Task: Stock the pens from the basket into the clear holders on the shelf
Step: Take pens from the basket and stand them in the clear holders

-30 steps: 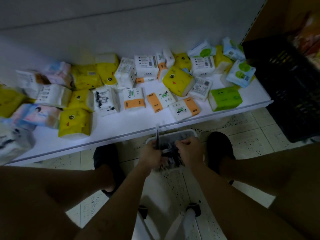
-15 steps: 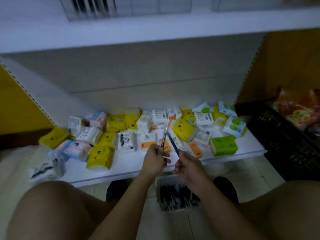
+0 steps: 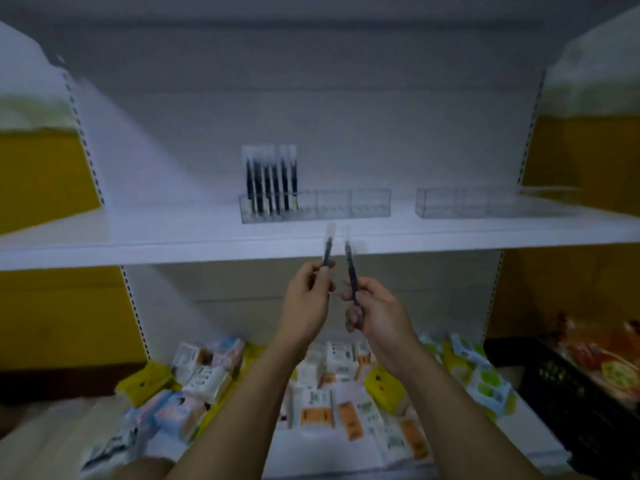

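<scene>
My left hand (image 3: 306,299) grips a dark pen (image 3: 327,249) with a clear cap, held upright just below the upper shelf's front edge (image 3: 173,252). My right hand (image 3: 372,308) grips a second dark pen (image 3: 349,265), tilted slightly left. On the shelf above stands a clear holder (image 3: 346,204) with several compartments; its leftmost one carries several upright pens (image 3: 270,181). A second clear holder (image 3: 464,202) sits to the right with nothing visible in it. The basket is out of view.
The lower shelf (image 3: 332,459) is strewn with tissue packs (image 3: 322,407) in white, yellow, orange and green. A black crate (image 3: 581,393) holding snack bags stands at the lower right. Yellow side panels flank the shelf bay.
The view has swung up from the basket on the floor to the upper shelf. Both hands have risen, each carrying a pen taken from the basket.
</scene>
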The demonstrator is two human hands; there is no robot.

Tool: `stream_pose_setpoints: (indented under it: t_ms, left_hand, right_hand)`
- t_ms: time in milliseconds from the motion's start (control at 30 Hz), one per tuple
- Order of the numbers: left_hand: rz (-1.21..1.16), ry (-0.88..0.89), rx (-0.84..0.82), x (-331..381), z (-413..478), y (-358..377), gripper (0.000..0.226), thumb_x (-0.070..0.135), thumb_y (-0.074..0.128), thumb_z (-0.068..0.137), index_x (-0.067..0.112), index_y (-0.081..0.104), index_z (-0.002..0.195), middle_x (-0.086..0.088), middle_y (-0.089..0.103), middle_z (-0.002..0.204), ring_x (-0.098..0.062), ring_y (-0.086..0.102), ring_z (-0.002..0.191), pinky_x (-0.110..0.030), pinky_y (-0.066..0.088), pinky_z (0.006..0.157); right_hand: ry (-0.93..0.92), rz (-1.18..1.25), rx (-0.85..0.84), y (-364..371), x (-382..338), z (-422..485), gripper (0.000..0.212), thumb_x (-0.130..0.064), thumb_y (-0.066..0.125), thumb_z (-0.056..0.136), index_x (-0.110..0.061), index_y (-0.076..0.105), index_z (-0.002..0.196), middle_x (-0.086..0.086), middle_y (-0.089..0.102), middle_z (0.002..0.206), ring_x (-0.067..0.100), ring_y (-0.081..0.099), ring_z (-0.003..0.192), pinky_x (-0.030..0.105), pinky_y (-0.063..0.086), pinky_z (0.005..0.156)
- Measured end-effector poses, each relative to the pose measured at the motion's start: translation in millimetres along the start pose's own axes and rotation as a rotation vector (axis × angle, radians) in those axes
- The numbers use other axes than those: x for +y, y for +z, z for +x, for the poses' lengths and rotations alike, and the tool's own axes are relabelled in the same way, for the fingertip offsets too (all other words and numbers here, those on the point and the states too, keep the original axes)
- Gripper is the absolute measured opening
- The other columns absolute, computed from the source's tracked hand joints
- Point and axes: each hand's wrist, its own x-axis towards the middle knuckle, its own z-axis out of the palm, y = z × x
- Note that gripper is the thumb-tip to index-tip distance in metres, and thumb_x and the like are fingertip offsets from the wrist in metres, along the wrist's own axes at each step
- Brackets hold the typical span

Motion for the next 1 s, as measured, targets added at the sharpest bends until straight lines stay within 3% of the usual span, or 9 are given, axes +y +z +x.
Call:
stream_pose_setpoints:
  t_ms: [100, 200, 367, 467, 600, 700, 767, 867, 1000]
  left_hand:
    - [-0.031, 0.062, 0.035, 32.2, 14.4, -13.5, 0.025, 0.026, 0.042, 0.103, 0.016, 0.065, 0.104, -0.001, 0.056, 0.074, -0.013, 0.048, 0.056, -0.032, 0.045, 0.054]
    - [-0.046, 0.099, 0.048, 60.7, 34.2, -28.3, 0.021, 0.018, 0.049, 0.1, 0.017, 0.069, 0.095, 0.0, 0.061, 0.071, -0.013, 0.059, 0.063, -0.036, 0.059, 0.069]
    - [0.076, 0.208, 0.15, 99.4, 82.1, -51.9, 0.018, 0.013, 0.054, 0.097, 0.019, 0.071, 0.093, -0.002, 0.07, 0.079, -0.013, 0.063, 0.072, -0.023, 0.051, 0.067]
    - [0.099, 0.216, 0.155, 111.8, 114.5, -62.2, 0.015, 0.015, 0.058, 0.095, 0.013, 0.072, 0.1, -0.004, 0.073, 0.084, -0.018, 0.068, 0.078, -0.03, 0.057, 0.072]
    - [0.15, 0.222, 0.142, 120.7, 149.9, -65.7, 0.018, 0.009, 0.059, 0.093, 0.01, 0.066, 0.11, -0.005, 0.072, 0.09, -0.018, 0.071, 0.077, -0.034, 0.06, 0.074]
    - [0.243, 0.269, 0.162, 120.9, 172.5, -66.9, 0.045, 0.007, 0.06, 0.092, 0.023, 0.047, 0.133, 0.002, 0.066, 0.101, -0.014, 0.07, 0.078, -0.034, 0.06, 0.072]
    - [0.298, 0.305, 0.139, 118.7, 185.1, -68.3, 0.073, 0.006, 0.062, 0.091, 0.037, 0.026, 0.146, 0.006, 0.061, 0.101, -0.012, 0.07, 0.076, -0.029, 0.06, 0.071]
    - [0.416, 0.361, 0.102, 116.7, 200.4, -69.1, 0.085, 0.003, 0.064, 0.089, 0.048, 0.019, 0.145, 0.008, 0.058, 0.098, -0.007, 0.069, 0.07, -0.016, 0.056, 0.064]
    - [0.588, 0.43, 0.104, 111.1, 215.2, -71.2, 0.077, 0.009, 0.068, 0.087, 0.046, 0.026, 0.141, 0.009, 0.059, 0.094, -0.003, 0.064, 0.074, -0.013, 0.052, 0.066]
  right_hand:
    - [-0.086, -0.172, -0.036, 21.9, -29.9, 10.4, 0.026, -0.016, 0.034, 0.105, -0.012, 0.057, 0.094, 0.001, 0.044, 0.071, 0.007, 0.033, 0.042, 0.025, 0.03, 0.046]
    - [-0.206, -0.287, -0.07, 41.8, -58.2, 25.0, 0.026, -0.02, 0.04, 0.103, -0.01, 0.06, 0.089, 0.003, 0.05, 0.069, 0.012, 0.047, 0.056, 0.029, 0.043, 0.057]
    - [-0.304, -0.339, -0.052, 61.3, -102.7, 68.0, 0.019, -0.021, 0.05, 0.099, -0.02, 0.07, 0.098, -0.02, 0.064, 0.078, -0.014, 0.056, 0.064, 0.004, 0.042, 0.058]
    - [-0.327, -0.295, -0.05, 72.5, -116.9, 97.0, 0.016, -0.02, 0.054, 0.098, -0.02, 0.07, 0.096, -0.016, 0.065, 0.069, -0.005, 0.056, 0.061, 0.011, 0.045, 0.059]
    - [-0.342, -0.362, -0.034, 82.9, -125.4, 139.0, 0.014, -0.016, 0.056, 0.096, -0.025, 0.065, 0.091, -0.006, 0.07, 0.09, 0.012, 0.067, 0.088, 0.029, 0.055, 0.08]
    - [-0.361, -0.488, 0.015, 83.9, -122.7, 170.5, 0.007, -0.018, 0.061, 0.093, -0.02, 0.065, 0.099, -0.005, 0.069, 0.091, 0.015, 0.066, 0.088, 0.04, 0.056, 0.085]
    - [-0.4, -0.539, 0.043, 85.5, -123.0, 182.6, 0.038, -0.015, 0.064, 0.091, -0.017, 0.05, 0.127, -0.004, 0.065, 0.089, 0.013, 0.065, 0.082, 0.033, 0.056, 0.074]
    - [-0.457, -0.542, 0.012, 85.7, -124.7, 192.7, 0.094, -0.011, 0.067, 0.088, -0.034, 0.001, 0.152, -0.009, 0.058, 0.09, 0.007, 0.064, 0.074, 0.016, 0.05, 0.062]
    - [-0.513, -0.644, -0.042, 84.8, -126.7, 210.6, 0.092, -0.016, 0.069, 0.088, -0.043, 0.007, 0.15, -0.013, 0.054, 0.089, 0.008, 0.064, 0.068, 0.012, 0.048, 0.059]
